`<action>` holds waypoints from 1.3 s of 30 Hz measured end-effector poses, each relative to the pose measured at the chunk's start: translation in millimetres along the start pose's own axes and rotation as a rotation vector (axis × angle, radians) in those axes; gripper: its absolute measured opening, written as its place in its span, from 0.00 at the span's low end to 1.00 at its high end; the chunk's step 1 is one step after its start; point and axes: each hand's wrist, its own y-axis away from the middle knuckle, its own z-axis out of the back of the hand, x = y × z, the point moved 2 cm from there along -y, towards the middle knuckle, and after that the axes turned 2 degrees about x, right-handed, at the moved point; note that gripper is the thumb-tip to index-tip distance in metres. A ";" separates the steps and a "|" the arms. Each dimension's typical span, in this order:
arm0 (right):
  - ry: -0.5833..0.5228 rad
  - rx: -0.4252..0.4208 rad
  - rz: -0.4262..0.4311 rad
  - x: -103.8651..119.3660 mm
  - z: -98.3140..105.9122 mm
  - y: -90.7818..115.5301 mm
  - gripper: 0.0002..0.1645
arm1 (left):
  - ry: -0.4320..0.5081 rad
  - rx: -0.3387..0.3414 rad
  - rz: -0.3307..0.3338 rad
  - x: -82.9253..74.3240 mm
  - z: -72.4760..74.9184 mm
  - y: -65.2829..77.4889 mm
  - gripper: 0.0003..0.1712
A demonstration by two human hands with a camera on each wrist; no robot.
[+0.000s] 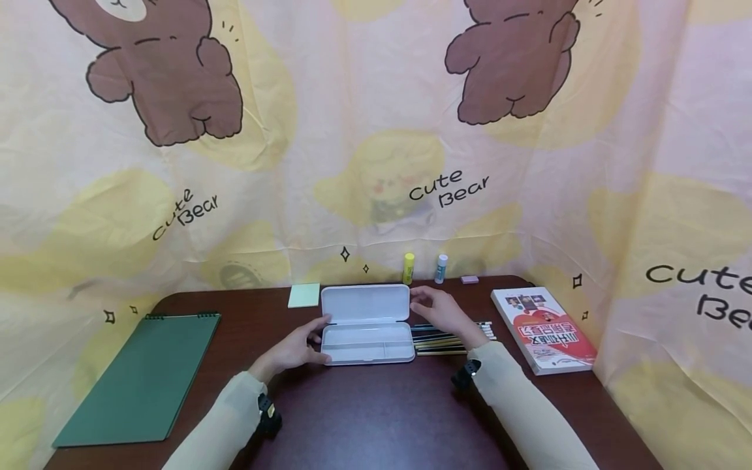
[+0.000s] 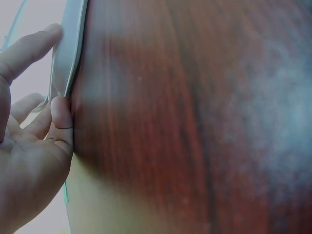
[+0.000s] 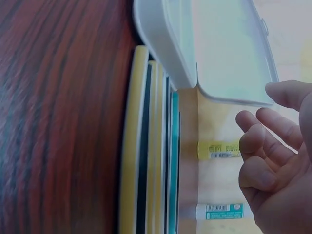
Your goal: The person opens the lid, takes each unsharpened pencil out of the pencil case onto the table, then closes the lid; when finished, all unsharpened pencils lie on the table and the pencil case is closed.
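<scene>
A white pencil case [image 1: 367, 343] lies open mid-table, its hinged lid [image 1: 365, 304] tilted back and its divided base bare inside. My left hand [image 1: 294, 349] holds the left end of the base, thumb by the front corner and fingers toward the hinge. In the left wrist view the thumb [image 2: 34, 48] lies against the case's wall. At the lid's right edge is my right hand [image 1: 437, 309], fingers loosely bent; its thumb [image 3: 287, 92] overlaps the lid's corner in the right wrist view. Several pencils [image 1: 443, 343] lie right of the case, partly hidden by the right wrist.
Behind the case stand a yellow glue stick [image 1: 408, 268], a white-and-blue glue stick [image 1: 441, 268] and a purple eraser [image 1: 469, 280]. Pale green sticky notes [image 1: 303, 296] lie back left. A green spiral pad [image 1: 141, 378] is at left, a red-and-white book [image 1: 545, 331] at right.
</scene>
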 end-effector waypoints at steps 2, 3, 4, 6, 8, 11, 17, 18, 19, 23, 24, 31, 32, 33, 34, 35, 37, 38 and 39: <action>-0.005 -0.008 -0.007 1.9 -1.2 -1.5 0.21 | -0.006 -0.001 0.000 -0.3 -0.2 0.4 0.56; -0.008 -0.011 -0.010 2.7 -1.5 -1.9 0.21 | -0.010 -0.002 0.001 -0.4 -0.3 0.6 0.56; -0.013 -0.015 -0.014 3.4 -1.8 -2.1 0.21 | -0.011 0.000 0.003 -0.5 -0.5 0.7 0.56; -0.022 -0.025 -0.016 4.6 -2.0 -2.2 0.20 | -0.012 -0.006 0.003 -0.6 -0.8 0.7 0.56; -0.025 -0.031 -0.015 5.2 -2.0 -1.7 0.20 | -0.007 -0.012 -0.002 -0.6 -0.9 0.6 0.56; -0.020 -0.039 0.005 5.6 -1.4 -0.3 0.19 | 0.001 -0.022 -0.003 0.3 -1.4 0.1 0.55; -0.023 -0.041 0.017 6.4 1.1 3.4 0.18 | 0.024 -0.047 0.018 0.9 -3.2 0.5 0.53; -0.029 -0.038 0.012 6.6 1.7 4.2 0.17 | 0.038 -0.051 0.021 0.4 -3.5 1.0 0.53; -0.028 -0.032 0.016 6.9 2.1 5.2 0.18 | 0.052 -0.054 0.023 0.4 -3.8 1.0 0.52; -0.066 -0.009 0.008 6.9 4.2 8.6 0.19 | 0.119 -0.063 0.012 -0.7 -4.8 1.0 0.53; -0.074 -0.004 0.007 6.4 4.6 9.0 0.19 | 0.129 -0.067 0.010 -1.2 -5.1 1.1 0.54; -0.111 0.020 -0.002 3.4 5.7 9.8 0.19 | 0.132 -0.070 0.003 -1.6 -5.5 1.1 0.62; -0.112 0.022 -0.005 3.7 6.1 10.3 0.19 | 0.123 -0.071 -0.004 -1.1 -5.5 0.8 0.63; -0.112 0.025 -0.008 4.0 6.4 10.8 0.19 | 0.118 -0.070 -0.008 -1.0 -5.3 0.7 0.64; -0.107 0.028 -0.009 4.7 6.7 11.4 0.19 | 0.114 -0.072 -0.009 -1.0 -5.2 1.0 0.64; -0.103 0.031 -0.009 5.3 6.9 12.1 0.20 | 0.114 -0.070 -0.011 -0.9 -5.2 1.1 0.63; -0.090 0.039 -0.006 6.2 7.3 14.0 0.20 | 0.125 -0.066 -0.022 -1.2 -5.2 1.6 0.61; -0.078 0.045 0.001 6.4 7.4 14.8 0.20 | 0.131 -0.062 -0.028 -1.0 -5.1 1.8 0.59; -0.069 0.056 0.009 6.8 7.6 15.9 0.20 | 0.143 -0.056 -0.031 -1.2 -5.0 2.3 0.58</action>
